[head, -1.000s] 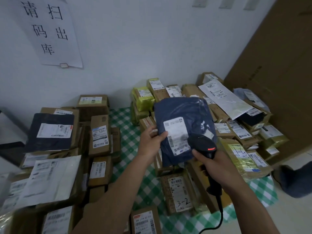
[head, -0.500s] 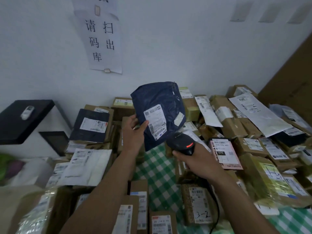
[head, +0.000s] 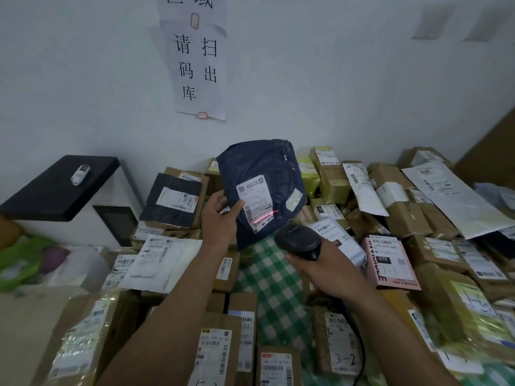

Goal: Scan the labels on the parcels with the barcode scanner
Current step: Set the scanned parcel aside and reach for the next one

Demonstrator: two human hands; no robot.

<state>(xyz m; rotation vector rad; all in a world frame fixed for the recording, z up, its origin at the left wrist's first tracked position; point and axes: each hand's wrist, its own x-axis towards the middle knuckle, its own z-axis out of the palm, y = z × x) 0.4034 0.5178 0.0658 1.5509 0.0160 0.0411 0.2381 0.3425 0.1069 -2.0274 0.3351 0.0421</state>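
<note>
A red scan line (head: pixel 267 214) is now cast across the label (head: pixel 255 201), unlit before. The dark blue parcel (head: pixel 264 168) is held up, clamped by left hand (head: pixel 220 222) fingers (head: pixel 239 205), label just right of them. The barcode scanner (head: pixel 298 240) is gripped by curled right hand (head: pixel 326 270) fingers, below the parcel.

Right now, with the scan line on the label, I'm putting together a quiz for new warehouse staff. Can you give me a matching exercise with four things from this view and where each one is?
Things:
1. dark blue mailer bag
2. barcode scanner
3. pink box
4. small white device

Places:
A. on the black shelf
B. gripped by the right hand
C. held up by the left hand
D. lying among the brown parcels, right of the scanner

Pairs: 1-C, 2-B, 3-D, 4-A
</note>
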